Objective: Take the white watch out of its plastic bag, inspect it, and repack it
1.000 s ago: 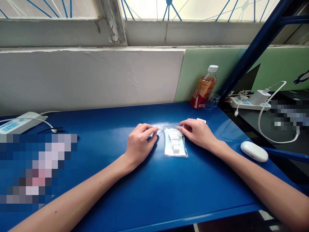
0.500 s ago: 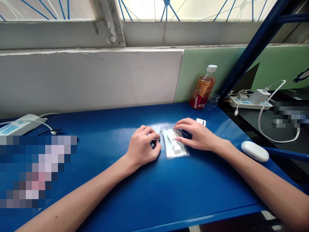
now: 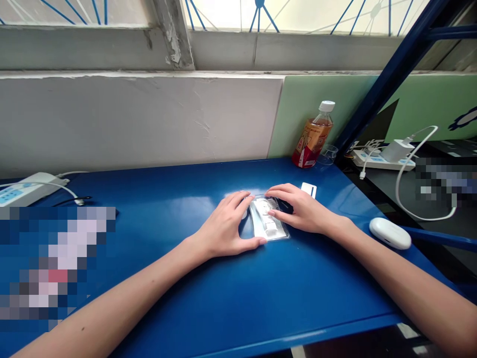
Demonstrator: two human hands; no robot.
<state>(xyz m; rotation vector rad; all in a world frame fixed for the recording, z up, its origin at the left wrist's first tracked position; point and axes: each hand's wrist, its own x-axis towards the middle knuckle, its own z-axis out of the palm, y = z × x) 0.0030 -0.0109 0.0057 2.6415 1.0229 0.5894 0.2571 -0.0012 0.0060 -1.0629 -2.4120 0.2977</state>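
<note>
On the blue desk, your left hand spreads thumb and fingers along the left side of the clear plastic pouch, gripping nothing visibly. The pouch lies between your hands, with a white strap-like item inside. Your right hand is loosely curled, thumb apart from fingers, tips at the pouch's right part; firm contact is unclear. You seem to be positioning or smoothing the pouch, which calls for light, even fingertip pressure. Beyond lie a white card and, farther, a drink bottle.
</note>
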